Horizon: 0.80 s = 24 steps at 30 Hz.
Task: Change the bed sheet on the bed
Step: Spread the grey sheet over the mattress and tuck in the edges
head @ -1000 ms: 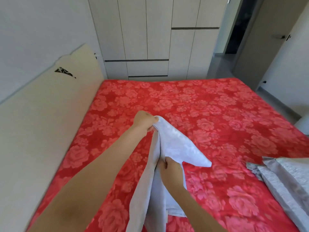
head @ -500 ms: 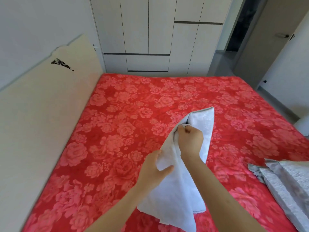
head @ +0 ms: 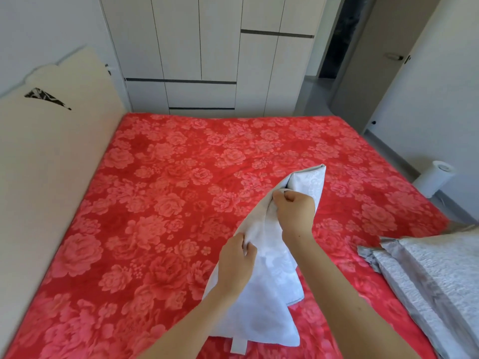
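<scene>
Above the red floral bed hung the folded white sheet, its long axis running from lower near edge up to a far-right corner; the right hand was clenched on its upper part, the left hand pinching its left edge (grey bedding lay right).

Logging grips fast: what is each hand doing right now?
Left hand: closed, gripping the white sheet.
Right hand: closed, gripping the same sheet higher up.
</scene>
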Each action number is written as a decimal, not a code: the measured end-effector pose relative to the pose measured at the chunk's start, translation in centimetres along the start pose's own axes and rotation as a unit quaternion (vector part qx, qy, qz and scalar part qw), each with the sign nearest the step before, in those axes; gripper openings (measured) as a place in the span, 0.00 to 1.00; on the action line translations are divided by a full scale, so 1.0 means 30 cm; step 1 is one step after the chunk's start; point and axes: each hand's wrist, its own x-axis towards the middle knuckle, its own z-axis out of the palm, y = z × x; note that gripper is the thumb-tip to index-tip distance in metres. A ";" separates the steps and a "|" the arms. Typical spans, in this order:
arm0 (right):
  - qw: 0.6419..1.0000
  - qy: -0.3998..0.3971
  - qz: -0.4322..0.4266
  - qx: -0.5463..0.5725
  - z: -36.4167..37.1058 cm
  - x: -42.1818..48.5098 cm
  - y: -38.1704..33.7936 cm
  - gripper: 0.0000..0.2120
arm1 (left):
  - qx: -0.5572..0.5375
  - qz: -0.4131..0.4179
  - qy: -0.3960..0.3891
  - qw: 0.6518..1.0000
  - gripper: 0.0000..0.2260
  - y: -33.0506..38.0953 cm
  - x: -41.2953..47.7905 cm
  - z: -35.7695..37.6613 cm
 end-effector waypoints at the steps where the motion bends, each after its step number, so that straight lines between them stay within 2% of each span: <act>1: 1.000 0.007 -0.001 -0.003 -0.015 0.014 -0.004 0.25 | 0.005 0.012 -0.001 1.000 0.17 -0.009 0.018 -0.019; 3: 0.999 0.017 -0.020 -0.031 -0.065 0.055 0.000 0.26 | 0.013 0.016 0.007 1.000 0.18 -0.023 0.072 -0.089; 6: 0.996 0.012 -0.059 -0.072 -0.192 0.140 0.025 0.23 | 0.033 -0.019 0.048 0.998 0.12 -0.058 0.203 -0.218; 8: 0.997 0.007 -0.037 -0.071 -0.292 0.203 0.039 0.13 | 0.020 -0.059 0.097 0.993 0.15 -0.053 0.292 -0.319; 10: 0.993 0.031 0.004 -0.112 -0.402 0.250 0.028 0.10 | 0.012 -0.054 0.134 0.989 0.13 0.000 0.368 -0.423; 12: 0.965 0.066 0.023 -0.252 -0.489 0.278 0.001 0.07 | 0.028 0.019 0.132 0.991 0.11 0.117 0.425 -0.521; 14: 0.894 0.077 -0.007 -0.441 -0.501 0.247 -0.066 0.04 | 0.055 0.107 0.073 0.990 0.15 0.291 0.445 -0.585; 15: 0.870 0.075 -0.062 -0.483 -0.471 0.213 -0.097 0.13 | 0.075 0.141 0.031 0.987 0.17 0.381 0.443 -0.601; 16: 0.856 0.052 -0.148 -0.493 -0.423 0.175 -0.121 0.28 | 0.099 0.167 -0.013 0.981 0.17 0.461 0.441 -0.602; 18: 0.859 -0.039 -0.302 -0.413 -0.288 0.058 -0.221 0.50 | 0.128 0.188 -0.096 0.969 0.13 0.570 0.439 -0.568; 19: 0.873 -0.097 -0.326 -0.350 -0.222 -0.002 -0.273 0.55 | 0.114 0.170 -0.139 0.969 0.12 0.598 0.439 -0.533; 21: 0.911 -0.159 -0.310 -0.221 -0.132 -0.099 -0.325 0.56 | 0.070 0.084 -0.187 0.976 0.10 0.610 0.436 -0.455; 23: 0.950 -0.153 -0.246 -0.113 -0.097 -0.189 -0.303 0.52 | 0.051 -0.037 -0.165 0.984 0.08 0.575 0.459 -0.408; 24: 0.961 -0.159 -0.206 -0.093 -0.089 -0.237 -0.272 0.51 | 0.035 -0.083 -0.147 0.985 0.09 0.543 0.486 -0.399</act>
